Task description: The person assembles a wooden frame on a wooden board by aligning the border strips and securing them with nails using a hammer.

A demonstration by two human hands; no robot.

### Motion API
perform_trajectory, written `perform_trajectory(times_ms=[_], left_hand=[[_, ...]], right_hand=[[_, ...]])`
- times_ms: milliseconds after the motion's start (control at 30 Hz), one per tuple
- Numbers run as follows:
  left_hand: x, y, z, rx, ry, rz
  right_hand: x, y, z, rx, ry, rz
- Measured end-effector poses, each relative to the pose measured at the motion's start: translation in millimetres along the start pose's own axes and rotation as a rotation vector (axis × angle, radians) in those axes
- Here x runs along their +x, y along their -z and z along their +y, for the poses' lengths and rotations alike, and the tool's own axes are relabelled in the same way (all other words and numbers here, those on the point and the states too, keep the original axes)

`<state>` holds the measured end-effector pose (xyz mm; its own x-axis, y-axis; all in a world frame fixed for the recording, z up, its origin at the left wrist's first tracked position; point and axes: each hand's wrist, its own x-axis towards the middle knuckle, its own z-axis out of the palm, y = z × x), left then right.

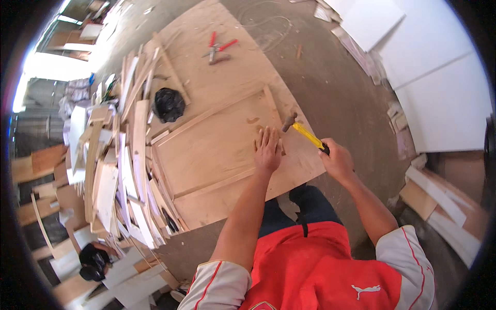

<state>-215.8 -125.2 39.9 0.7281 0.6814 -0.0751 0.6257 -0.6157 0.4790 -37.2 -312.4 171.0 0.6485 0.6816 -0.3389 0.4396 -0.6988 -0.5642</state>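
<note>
My right hand is closed around the black grip of a hammer with a yellow handle. Its dark head hovers near or at the right-hand strip of a rectangular wooden frame. My left hand rests flat, fingers stretched out, at the frame's near right corner, partly covering the wood there. Thin strips form the frame, which lies on a large plywood sheet. Whether a nail stands under the hammer head cannot be made out.
Red-handled pliers lie at the sheet's far end. A black plastic bag sits left of the frame, beside piled wooden strips. White panels stand at right. Another person is at lower left among boards.
</note>
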Motion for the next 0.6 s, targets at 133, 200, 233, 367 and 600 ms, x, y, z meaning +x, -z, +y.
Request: perform_trajectory(times_ms=[133, 200, 233, 367, 600], left_hand=[[-57.0, 28.9, -28.9, -0.068, 0.225, 0.239], [-99.8, 50.2, -53.1, -0.102, 0.354, 0.413], [-121.0, 59.5, -64.1, -0.097, 0.382, 0.441], [-203.3, 93.2, -125.4, -0.106, 0.614, 0.612], [-279.4, 130.2, -208.2, -0.253, 0.953, 0.715]], right_hand=[[21.5, -26.2, -38.4, -0.123, 0.146, -0.071], [30.3, -48.5, -62.2, -0.214, 0.226, -0.135], [35.0, -60.8, -71.2, -0.222, 0.263, -0.148], [52.7, -118.4, -120.2, -0.248, 0.484, -0.335], [84.3, -203.3, -186.3, -0.331, 0.769, -0.434]])
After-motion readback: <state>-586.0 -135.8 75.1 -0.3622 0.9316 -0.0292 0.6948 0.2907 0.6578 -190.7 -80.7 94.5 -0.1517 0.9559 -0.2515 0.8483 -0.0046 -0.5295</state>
